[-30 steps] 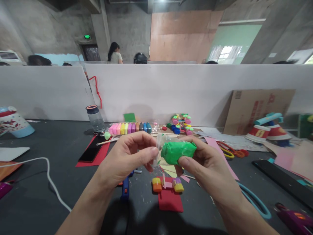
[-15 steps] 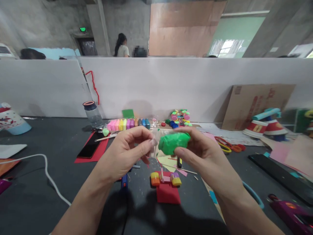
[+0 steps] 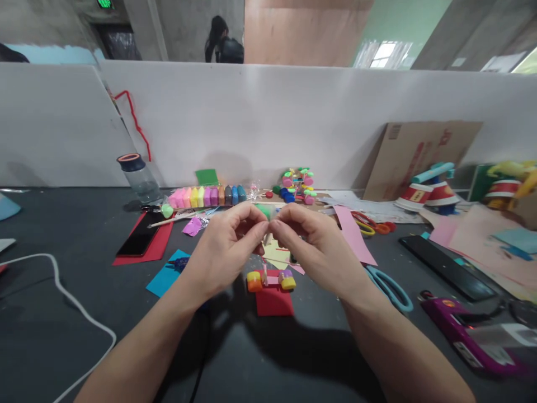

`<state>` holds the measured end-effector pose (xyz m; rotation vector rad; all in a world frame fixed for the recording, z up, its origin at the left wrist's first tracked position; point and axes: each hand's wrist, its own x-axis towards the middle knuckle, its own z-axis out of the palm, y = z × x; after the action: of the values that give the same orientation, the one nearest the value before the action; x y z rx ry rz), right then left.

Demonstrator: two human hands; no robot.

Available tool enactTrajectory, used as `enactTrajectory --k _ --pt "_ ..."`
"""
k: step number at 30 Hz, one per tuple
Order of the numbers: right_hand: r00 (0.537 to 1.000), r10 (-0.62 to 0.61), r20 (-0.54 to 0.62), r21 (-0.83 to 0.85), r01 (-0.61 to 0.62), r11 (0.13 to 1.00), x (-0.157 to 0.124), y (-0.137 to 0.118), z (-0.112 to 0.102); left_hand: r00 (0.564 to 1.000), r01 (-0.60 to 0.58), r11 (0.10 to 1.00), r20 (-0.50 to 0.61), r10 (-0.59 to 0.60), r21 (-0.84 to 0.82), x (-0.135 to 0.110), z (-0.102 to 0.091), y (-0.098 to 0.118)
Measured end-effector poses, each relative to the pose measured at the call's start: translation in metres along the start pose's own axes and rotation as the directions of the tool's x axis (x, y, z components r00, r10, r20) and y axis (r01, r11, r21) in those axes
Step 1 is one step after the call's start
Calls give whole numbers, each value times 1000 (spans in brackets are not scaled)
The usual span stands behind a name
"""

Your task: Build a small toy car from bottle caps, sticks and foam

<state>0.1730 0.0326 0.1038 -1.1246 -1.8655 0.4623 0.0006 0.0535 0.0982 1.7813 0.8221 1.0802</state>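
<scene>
My left hand [image 3: 232, 246] and my right hand [image 3: 308, 243] meet over the middle of the table, thumbs and fingertips pinched close together. Between them is a transparent bag of green modelling clay [image 3: 263, 210], mostly hidden behind the fingers. Just below the hands lies a small clay model [image 3: 272, 278] with yellow, orange and purple blocks joined by a pink bar, on a piece of red paper [image 3: 274, 302].
Along the back stand a row of coloured clay packs [image 3: 207, 197] and a colourful model [image 3: 298, 184]. A bottle [image 3: 140, 179] and a phone [image 3: 137, 234] are at left. Blue-handled scissors [image 3: 390, 288] and a purple glue-gun-like tool [image 3: 465, 336] lie at right.
My right hand has moved in beside the left, and the green clay, in full view before, is now mostly behind my fingers. The camera view has shifted, too.
</scene>
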Motion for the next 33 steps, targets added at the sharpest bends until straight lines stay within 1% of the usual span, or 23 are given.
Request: enactTrajectory --k 5,11,15,20,27,30,33 --pt "999 -49 -8 -19 49 999 0 4 3 1000 -26 992 -6 27 121 0 1 -1" --pt "988 -139 -70 -86 133 987 1 7 10 985 -134 932 -59 163 338 2 9 -4" --pt "975 -210 -73 -75 204 976 1 10 12 983 -151 931 -52 178 333 3 10 -6" --pt "965 -244 -92 -55 240 969 1 11 14 981 -161 940 -57 187 299 2 12 -6" --pt "963 -238 -128 -65 231 971 0 9 16 975 -178 939 -78 209 296 3 14 -7" --pt "960 -232 -156 -80 222 972 0 8 18 968 -186 930 -104 229 316 3 14 -8" --pt "963 -220 -155 -103 206 973 0 8 17 964 -184 916 -119 240 357 3 12 -7"
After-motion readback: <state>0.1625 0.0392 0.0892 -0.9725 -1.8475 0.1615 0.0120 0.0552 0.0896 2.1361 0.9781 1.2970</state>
